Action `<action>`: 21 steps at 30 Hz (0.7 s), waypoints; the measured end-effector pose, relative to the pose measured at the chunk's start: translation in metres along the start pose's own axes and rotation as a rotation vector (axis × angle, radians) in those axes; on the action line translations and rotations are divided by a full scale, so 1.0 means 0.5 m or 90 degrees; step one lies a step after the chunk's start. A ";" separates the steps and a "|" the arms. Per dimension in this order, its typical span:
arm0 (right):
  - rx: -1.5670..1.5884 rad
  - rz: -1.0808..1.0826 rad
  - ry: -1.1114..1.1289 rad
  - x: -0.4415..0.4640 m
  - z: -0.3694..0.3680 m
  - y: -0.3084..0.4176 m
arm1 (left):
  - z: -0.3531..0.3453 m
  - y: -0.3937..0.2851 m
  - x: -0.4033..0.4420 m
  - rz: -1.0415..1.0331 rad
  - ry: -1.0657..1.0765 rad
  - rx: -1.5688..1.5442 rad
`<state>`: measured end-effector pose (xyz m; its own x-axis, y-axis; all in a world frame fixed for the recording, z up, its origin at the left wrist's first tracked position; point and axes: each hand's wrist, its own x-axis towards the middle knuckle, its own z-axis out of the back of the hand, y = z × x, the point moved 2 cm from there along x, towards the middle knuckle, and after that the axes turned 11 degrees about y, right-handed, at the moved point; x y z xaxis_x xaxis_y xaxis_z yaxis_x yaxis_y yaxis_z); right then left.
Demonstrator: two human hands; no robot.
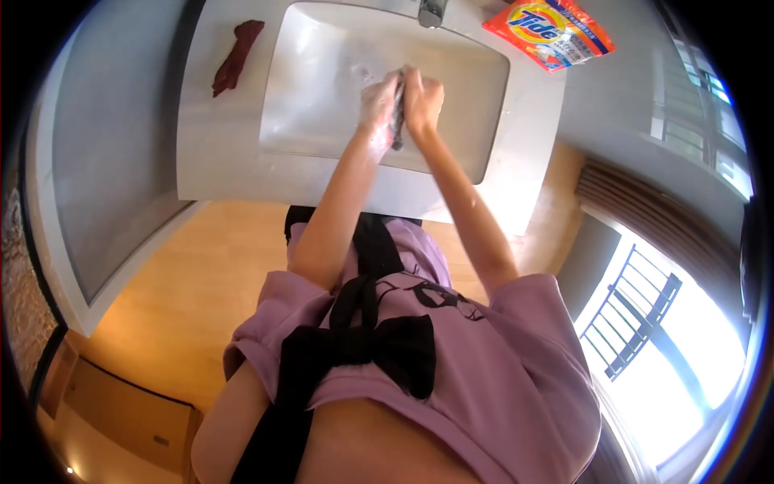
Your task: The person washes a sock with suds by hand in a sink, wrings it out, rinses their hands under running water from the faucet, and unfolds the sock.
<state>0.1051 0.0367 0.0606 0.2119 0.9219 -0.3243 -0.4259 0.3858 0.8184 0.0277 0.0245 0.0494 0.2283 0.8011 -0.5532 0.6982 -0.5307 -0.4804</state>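
Over the white sink basin (322, 105), my left hand (379, 103) and my right hand (423, 101) are pressed close together. Between them is a dark, wet, soapy cloth (398, 121), its lower end hanging below the palms. White suds cover my left hand and wrist. The fingers of both hands are closed around the cloth. Some foam floats in the basin to the left of my hands. A dark red cloth (234, 60) lies crumpled on the counter left of the basin.
An orange Tide bag (551, 34) lies on the counter at the back right. The faucet (432, 12) is at the basin's back edge. The counter's front edge (339, 198) runs before my body. A bright window (669, 339) is at the right.
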 end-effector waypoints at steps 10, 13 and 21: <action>0.523 0.077 0.099 -0.050 0.056 0.013 | 0.016 -0.022 -0.002 -0.068 0.007 0.023; 0.557 0.054 0.081 -0.024 0.095 0.004 | 0.057 -0.030 0.017 -0.109 0.016 0.077; 0.264 0.177 0.011 0.041 0.133 0.017 | 0.050 -0.044 0.001 0.004 0.104 -0.031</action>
<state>0.1643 0.0562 0.0923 0.1240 0.9897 -0.0712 -0.0784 0.0813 0.9936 -0.0046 0.0295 0.0426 0.3368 0.8342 -0.4366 0.7276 -0.5249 -0.4417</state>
